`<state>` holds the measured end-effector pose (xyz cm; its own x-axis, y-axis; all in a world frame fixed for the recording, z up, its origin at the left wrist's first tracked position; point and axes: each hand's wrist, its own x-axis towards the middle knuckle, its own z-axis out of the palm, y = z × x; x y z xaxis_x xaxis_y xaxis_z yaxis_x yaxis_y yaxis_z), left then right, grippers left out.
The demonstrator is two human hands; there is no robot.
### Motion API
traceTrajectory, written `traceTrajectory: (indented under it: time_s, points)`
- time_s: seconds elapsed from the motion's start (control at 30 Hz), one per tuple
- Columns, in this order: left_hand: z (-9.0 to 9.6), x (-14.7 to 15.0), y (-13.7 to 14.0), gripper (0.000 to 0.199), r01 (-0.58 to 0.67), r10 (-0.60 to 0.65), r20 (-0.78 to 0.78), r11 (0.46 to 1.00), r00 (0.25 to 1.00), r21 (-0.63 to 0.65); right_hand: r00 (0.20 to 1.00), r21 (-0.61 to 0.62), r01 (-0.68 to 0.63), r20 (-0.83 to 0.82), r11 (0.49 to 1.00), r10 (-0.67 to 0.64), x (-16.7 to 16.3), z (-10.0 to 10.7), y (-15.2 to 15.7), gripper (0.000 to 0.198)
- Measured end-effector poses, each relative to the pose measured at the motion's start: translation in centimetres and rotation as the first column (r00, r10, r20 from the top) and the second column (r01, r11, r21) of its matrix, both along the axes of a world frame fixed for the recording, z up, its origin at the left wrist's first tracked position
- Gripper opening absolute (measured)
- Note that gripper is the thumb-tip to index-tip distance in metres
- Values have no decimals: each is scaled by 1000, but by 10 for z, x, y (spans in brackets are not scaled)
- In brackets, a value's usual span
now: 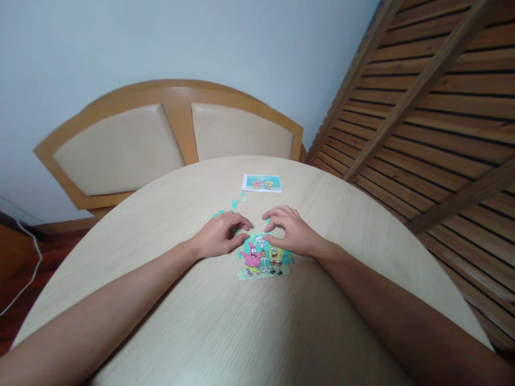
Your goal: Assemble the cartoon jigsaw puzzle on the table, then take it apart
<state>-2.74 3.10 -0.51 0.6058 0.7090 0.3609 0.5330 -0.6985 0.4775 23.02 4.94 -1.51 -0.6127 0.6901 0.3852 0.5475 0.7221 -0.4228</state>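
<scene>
On the table lies a partly joined jigsaw puzzle (263, 264) with a pink starfish, a pale figure and a yellow sponge character on teal. At its upper left edge is my left hand (221, 234), thumb and fingers curved but apart, nothing visible between them. My right hand (293, 231) covers the upper right corner of the puzzle, its thumb touching or just over the top edge and its fingers spread from it. A small teal bit shows by the right fingers; I cannot tell whether they touch it. Loose puzzle pieces (235, 204) lie beyond my left hand, some partly hidden by it.
A printed reference picture (263, 183) with the same characters lies toward the far edge of the round wooden table (193, 332). Behind the table stands a padded wooden chair back (187, 115) against the wall. Slatted wood (422, 118) rises on the right.
</scene>
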Motion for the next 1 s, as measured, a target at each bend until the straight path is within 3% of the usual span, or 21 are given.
traceTrajectory:
  time_s: [0.3,0.53,0.7,1.0]
  points:
    - [-2,1,3,18,41,-40,-29,999,999,4,999,20,46,-10,999,-46,1,3,-1,15]
    - [2,-3,1,21,71,-70,-28,997,997,13,959,33,277,-78,960,-273,6,-3,8,25]
    - [1,-7,5,26,150,-149,-50,989,988,6,956,10,293,-33,956,-292,5,-5,8,22]
    - [-2,2,1,25,119,-117,-60,993,991,22,923,-5,384,-13,924,-384,1,0,4,29]
